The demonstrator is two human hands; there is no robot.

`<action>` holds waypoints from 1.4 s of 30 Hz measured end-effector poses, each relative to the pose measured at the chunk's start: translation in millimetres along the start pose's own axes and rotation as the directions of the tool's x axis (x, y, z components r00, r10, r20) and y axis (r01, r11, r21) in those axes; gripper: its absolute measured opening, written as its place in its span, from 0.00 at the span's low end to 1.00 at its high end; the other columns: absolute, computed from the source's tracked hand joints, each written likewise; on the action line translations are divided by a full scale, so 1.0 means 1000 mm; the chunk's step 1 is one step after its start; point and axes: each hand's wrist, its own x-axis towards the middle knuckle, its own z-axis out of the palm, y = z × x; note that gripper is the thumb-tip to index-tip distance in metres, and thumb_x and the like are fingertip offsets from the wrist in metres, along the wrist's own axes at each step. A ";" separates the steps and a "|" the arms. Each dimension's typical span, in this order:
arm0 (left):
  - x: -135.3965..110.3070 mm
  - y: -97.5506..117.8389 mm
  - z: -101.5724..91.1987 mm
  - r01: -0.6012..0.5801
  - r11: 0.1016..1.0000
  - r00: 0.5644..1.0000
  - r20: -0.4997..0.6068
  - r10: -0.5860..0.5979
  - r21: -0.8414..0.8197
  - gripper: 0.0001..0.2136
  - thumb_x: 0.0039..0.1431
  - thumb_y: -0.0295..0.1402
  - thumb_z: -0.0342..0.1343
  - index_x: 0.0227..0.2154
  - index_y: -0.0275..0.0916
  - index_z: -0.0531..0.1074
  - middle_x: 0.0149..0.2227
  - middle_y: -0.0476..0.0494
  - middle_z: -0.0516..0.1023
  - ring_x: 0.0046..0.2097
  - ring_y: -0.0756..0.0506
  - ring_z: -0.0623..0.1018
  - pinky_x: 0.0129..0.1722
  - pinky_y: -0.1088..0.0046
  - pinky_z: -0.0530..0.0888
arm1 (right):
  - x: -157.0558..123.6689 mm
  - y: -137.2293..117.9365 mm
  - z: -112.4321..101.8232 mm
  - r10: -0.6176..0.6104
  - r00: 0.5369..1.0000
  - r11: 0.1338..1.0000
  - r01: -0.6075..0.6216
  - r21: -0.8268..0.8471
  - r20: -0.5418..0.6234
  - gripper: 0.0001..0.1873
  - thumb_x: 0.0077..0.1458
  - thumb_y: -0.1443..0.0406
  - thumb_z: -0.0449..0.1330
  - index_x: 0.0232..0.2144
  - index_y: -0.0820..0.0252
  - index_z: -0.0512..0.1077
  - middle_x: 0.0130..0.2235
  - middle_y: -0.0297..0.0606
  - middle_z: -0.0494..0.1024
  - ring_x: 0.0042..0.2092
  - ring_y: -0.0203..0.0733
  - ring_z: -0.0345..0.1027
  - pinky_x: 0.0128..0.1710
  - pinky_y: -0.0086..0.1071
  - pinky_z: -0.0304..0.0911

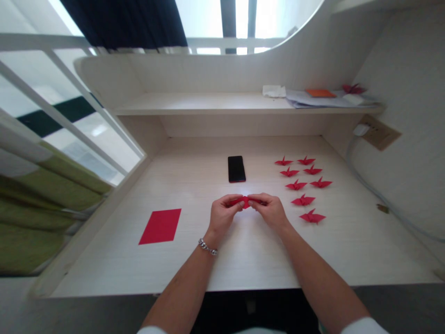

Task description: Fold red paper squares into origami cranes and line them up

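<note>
Between both hands, over the middle of the desk, is a small folded piece of red origami paper (245,202). My left hand (223,212) pinches its left side between thumb and fingers, with a chain bracelet on that wrist. My right hand (270,211) grips the right side the same way. Fingers cover much of the paper, so its exact shape is partly hidden. Several finished red paper cranes (302,200) stand in two rows to the right of my hands. A flat red paper sheet (160,226) lies to the left.
Beyond my hands a black phone (237,169) lies on the white desk (194,157). A raised shelf (208,103) at the back bears papers, an orange sheet (320,93) and another red paper crane (353,88). A cable (365,181) runs down the right wall from a socket.
</note>
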 end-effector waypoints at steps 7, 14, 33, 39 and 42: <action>-0.001 0.002 0.001 -0.008 1.000 1.000 0.011 0.008 0.023 0.15 0.44 0.33 0.68 0.37 0.34 0.79 0.35 0.38 0.82 0.34 0.44 0.80 0.35 0.68 0.77 | -0.002 -0.002 0.000 -0.102 0.995 0.994 0.102 -0.026 -0.008 0.11 0.51 0.63 0.64 0.39 0.52 0.79 0.37 0.39 0.81 0.39 0.43 0.74 0.41 0.35 0.68; 0.000 0.000 0.001 -0.046 0.998 0.999 0.022 0.045 0.035 0.10 0.45 0.31 0.67 0.33 0.34 0.79 0.31 0.41 0.81 0.31 0.46 0.79 0.32 0.70 0.76 | -0.001 0.003 0.001 -0.053 0.998 0.999 0.053 0.006 -0.017 0.07 0.49 0.64 0.64 0.33 0.56 0.80 0.35 0.40 0.81 0.38 0.44 0.74 0.39 0.35 0.68; 0.000 0.001 0.001 0.064 0.996 0.988 0.134 -0.072 0.069 0.08 0.43 0.27 0.65 0.29 0.34 0.75 0.26 0.44 0.79 0.29 0.47 0.78 0.29 0.73 0.74 | 0.002 0.001 0.000 0.174 0.969 0.964 -0.203 0.169 0.173 0.11 0.41 0.64 0.67 0.31 0.62 0.78 0.31 0.40 0.81 0.35 0.45 0.75 0.39 0.37 0.69; -0.003 0.006 0.002 0.105 0.992 0.977 0.178 -0.115 0.065 0.08 0.44 0.27 0.64 0.30 0.34 0.75 0.26 0.44 0.79 0.28 0.48 0.77 0.28 0.74 0.73 | 0.001 0.005 -0.001 0.248 0.950 0.937 -0.284 0.201 0.187 0.10 0.39 0.65 0.67 0.29 0.63 0.79 0.27 0.39 0.80 0.31 0.43 0.74 0.33 0.33 0.67; -0.003 0.007 0.003 0.114 0.991 0.974 0.189 -0.125 0.068 0.06 0.45 0.27 0.64 0.28 0.33 0.75 0.25 0.45 0.78 0.27 0.49 0.77 0.28 0.75 0.73 | 0.000 0.002 0.000 0.302 0.940 0.907 -0.334 0.257 0.156 0.10 0.37 0.66 0.67 0.28 0.63 0.79 0.25 0.38 0.79 0.27 0.40 0.72 0.29 0.31 0.65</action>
